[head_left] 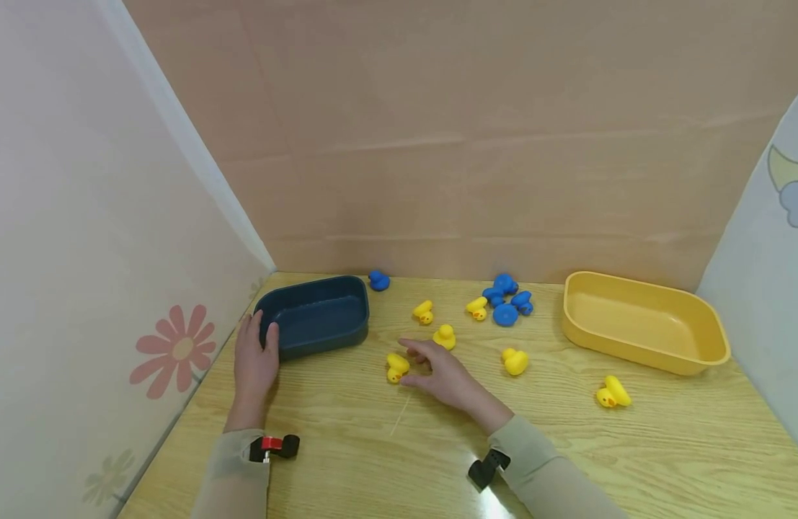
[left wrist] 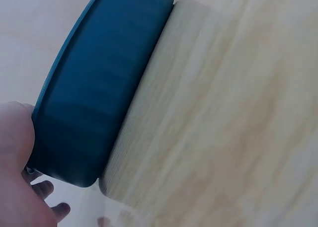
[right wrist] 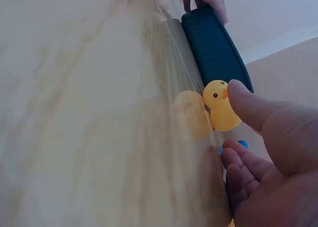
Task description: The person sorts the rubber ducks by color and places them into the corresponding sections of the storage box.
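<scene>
My left hand holds the left end of the dark blue tub, fingers along its outer side and thumb at the near corner. The tub's long wall fills much of the left wrist view. My right hand reaches around a yellow rubber duck that lies tipped on the table. In the right wrist view the thumb overlaps the edge of this duck, while the fingers stay spread apart from the thumb. Another yellow duck sits upright just beyond the fingers.
A yellow tub stands at the right. More yellow ducks are scattered across the wooden table. Several blue ducks cluster near the back wall, and a single blue duck lies beside the dark tub.
</scene>
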Demonstrator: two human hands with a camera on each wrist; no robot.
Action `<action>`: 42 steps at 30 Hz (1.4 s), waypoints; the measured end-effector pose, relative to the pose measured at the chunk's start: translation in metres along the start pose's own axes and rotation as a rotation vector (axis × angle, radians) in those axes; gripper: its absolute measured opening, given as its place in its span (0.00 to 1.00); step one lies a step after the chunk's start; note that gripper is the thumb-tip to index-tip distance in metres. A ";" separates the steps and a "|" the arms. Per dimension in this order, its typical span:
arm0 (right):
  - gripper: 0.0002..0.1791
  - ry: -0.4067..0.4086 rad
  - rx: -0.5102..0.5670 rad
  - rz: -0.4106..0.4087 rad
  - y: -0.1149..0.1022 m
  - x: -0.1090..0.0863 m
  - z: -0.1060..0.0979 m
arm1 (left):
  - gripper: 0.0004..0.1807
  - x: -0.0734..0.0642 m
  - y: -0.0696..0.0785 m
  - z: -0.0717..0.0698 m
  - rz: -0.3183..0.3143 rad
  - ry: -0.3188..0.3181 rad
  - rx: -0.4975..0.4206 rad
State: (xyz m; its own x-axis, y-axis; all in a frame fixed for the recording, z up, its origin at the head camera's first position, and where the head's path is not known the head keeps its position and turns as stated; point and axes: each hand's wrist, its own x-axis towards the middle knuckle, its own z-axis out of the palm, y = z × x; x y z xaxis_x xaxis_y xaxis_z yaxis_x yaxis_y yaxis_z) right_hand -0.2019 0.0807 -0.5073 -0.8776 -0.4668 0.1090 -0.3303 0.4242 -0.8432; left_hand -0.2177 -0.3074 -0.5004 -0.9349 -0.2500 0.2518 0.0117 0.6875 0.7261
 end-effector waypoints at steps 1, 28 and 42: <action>0.38 -0.006 -0.002 -0.010 0.000 0.000 0.000 | 0.38 0.000 -0.001 0.000 -0.015 -0.002 -0.019; 0.26 -0.017 -0.083 -0.074 0.002 0.001 0.004 | 0.41 0.007 0.001 0.021 -0.215 -0.052 -0.375; 0.20 0.030 -0.037 0.027 0.003 -0.001 0.005 | 0.33 0.005 -0.003 0.024 -0.164 -0.092 -0.394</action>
State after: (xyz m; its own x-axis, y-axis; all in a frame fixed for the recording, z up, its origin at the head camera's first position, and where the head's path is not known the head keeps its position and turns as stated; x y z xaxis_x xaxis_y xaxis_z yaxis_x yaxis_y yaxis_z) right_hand -0.2007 0.0787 -0.5125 -0.8965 -0.4311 0.1025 -0.3182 0.4653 -0.8260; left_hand -0.2311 -0.2945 -0.5159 -0.9631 -0.2603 0.0679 -0.0216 0.3265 0.9450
